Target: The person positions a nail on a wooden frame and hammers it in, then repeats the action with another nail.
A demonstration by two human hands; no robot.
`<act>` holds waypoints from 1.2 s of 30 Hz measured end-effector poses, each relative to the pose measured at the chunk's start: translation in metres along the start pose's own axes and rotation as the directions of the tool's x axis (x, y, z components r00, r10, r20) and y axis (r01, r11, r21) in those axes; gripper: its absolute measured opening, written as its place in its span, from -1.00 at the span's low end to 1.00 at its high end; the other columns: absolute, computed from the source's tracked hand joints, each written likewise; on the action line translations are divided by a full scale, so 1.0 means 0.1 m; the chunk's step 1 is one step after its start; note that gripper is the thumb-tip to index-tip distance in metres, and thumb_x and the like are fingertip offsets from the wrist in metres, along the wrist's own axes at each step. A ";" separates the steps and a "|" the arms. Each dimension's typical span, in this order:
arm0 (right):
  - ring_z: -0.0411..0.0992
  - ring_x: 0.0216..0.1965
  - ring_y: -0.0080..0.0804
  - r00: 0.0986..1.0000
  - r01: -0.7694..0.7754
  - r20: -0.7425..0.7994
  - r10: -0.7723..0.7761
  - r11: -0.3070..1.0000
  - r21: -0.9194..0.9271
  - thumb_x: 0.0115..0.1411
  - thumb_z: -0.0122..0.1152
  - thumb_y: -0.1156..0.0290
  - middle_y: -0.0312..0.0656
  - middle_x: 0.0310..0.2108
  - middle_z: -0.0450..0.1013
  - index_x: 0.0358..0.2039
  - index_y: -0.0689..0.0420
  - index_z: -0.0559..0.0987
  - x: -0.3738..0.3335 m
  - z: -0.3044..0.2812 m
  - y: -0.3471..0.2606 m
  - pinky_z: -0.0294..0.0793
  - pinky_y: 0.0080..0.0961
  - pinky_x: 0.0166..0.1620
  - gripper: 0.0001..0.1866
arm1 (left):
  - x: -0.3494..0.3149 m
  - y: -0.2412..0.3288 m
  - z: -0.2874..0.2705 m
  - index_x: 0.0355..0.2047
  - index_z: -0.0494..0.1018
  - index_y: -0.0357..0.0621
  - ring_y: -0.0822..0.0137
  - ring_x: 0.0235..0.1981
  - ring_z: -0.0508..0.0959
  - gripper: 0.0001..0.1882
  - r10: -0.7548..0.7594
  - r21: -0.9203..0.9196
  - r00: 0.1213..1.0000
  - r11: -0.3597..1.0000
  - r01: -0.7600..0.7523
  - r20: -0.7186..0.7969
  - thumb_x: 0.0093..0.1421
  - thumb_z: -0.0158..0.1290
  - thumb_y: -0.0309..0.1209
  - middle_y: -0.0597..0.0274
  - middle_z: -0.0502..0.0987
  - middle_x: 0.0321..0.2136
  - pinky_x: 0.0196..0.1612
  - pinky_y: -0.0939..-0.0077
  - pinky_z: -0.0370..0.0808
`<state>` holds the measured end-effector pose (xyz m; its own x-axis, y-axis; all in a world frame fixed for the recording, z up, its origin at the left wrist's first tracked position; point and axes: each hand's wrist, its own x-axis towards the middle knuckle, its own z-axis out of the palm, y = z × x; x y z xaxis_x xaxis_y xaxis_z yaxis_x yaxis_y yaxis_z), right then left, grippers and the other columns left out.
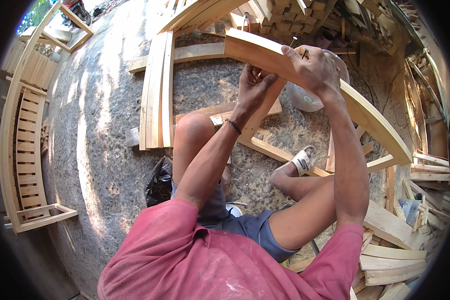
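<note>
A long pale wooden board slants from the upper middle down to the right, propped on wooden legs. My right hand is closed at its upper edge, with a small dark metal piece, like a nail, between thumb and forefinger. Just beyond that thumb, another nail juts up with its head showing. Under the board, my left hand is closed, fingers curled beside the top of a wooden leg. What those fingers hold is hidden. A dark bracelet circles my left wrist.
Long slats lie left of my knees, near a black plastic bag. A clear plastic tub stands behind the board. Cut timber is heaped at right, with more stacked at the back. A slatted wooden frame stands far left.
</note>
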<state>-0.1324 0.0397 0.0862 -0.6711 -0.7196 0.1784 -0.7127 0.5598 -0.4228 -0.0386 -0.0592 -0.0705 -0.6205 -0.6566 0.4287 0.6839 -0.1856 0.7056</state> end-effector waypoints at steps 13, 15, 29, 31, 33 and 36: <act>0.56 -0.08 -0.01 1.000 0.022 0.019 -0.019 0.990 -0.138 0.23 -0.15 -0.36 -0.03 -0.23 0.61 -0.07 -0.04 0.60 -0.19 0.05 -0.04 0.47 -0.06 0.00 -0.32 | -0.12 0.07 0.03 -0.14 0.31 -0.12 0.45 -0.06 0.51 -0.70 -0.017 0.018 0.998 1.000 0.018 -0.068 0.21 0.20 -0.55 0.27 0.50 -0.12 0.01 0.53 0.51; 0.57 -0.08 -0.02 1.000 0.022 0.018 -0.020 0.989 -0.146 0.24 -0.17 -0.36 -0.04 -0.23 0.62 -0.06 -0.06 0.60 -0.19 0.05 -0.05 0.47 -0.05 -0.01 -0.31 | -0.11 0.08 0.02 -0.11 0.32 -0.13 0.45 -0.06 0.51 -0.68 -0.049 0.023 0.996 0.998 0.051 -0.077 0.20 0.20 -0.55 0.26 0.50 -0.12 0.00 0.53 0.52; 0.60 -0.15 -0.09 0.996 0.064 -0.049 -0.075 0.978 -0.197 0.25 -0.17 -0.34 -0.05 -0.27 0.62 -0.08 0.01 0.60 -0.28 0.05 -0.07 0.54 -0.09 -0.08 -0.30 | -0.34 1.11 0.16 -0.44 0.25 -0.14 0.36 -0.57 0.33 -0.66 0.129 0.871 0.991 0.490 -0.026 -0.044 0.21 0.21 -0.31 0.24 0.33 -0.60 -0.48 0.38 0.33; 0.60 -0.16 -0.09 0.996 0.059 -0.054 -0.072 0.977 -0.206 0.26 -0.17 -0.34 -0.06 -0.27 0.62 -0.10 0.01 0.61 -0.27 0.06 -0.09 0.55 -0.10 -0.10 -0.31 | -0.62 1.50 0.37 -0.43 0.31 -0.19 0.26 -0.69 0.37 -0.75 0.152 0.889 0.963 0.374 -0.264 0.222 0.18 0.18 -0.39 0.17 0.36 -0.61 -0.61 0.40 0.33; 0.60 -0.17 -0.09 0.996 0.043 -0.061 -0.059 0.971 -0.235 0.26 -0.17 -0.34 -0.06 -0.28 0.62 -0.13 0.01 0.61 -0.27 0.06 -0.08 0.55 -0.11 -0.11 -0.32 | -0.77 1.87 0.68 -0.54 0.36 -0.14 0.38 -0.68 0.37 -0.81 0.250 0.571 0.735 0.493 -0.657 0.630 0.08 0.16 -0.41 0.26 0.34 -0.58 -0.66 0.50 0.28; 0.61 -0.20 -0.09 0.998 0.046 -0.031 -0.053 0.980 -0.193 0.26 -0.17 -0.33 -0.05 -0.31 0.62 -0.17 0.00 0.61 -0.24 0.07 -0.06 0.56 -0.12 -0.15 -0.33 | -0.98 2.21 1.06 -0.57 0.38 -0.13 0.46 -0.68 0.37 -0.85 0.343 0.266 0.568 0.629 -0.731 0.749 0.03 0.14 -0.45 0.31 0.33 -0.57 -0.67 0.52 0.26</act>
<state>-0.1109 0.0508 0.0787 -0.6382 -0.7354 0.2277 -0.7689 0.5946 -0.2350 0.1322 0.0417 0.1030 -0.4051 0.1110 0.9075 0.7812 0.5578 0.2805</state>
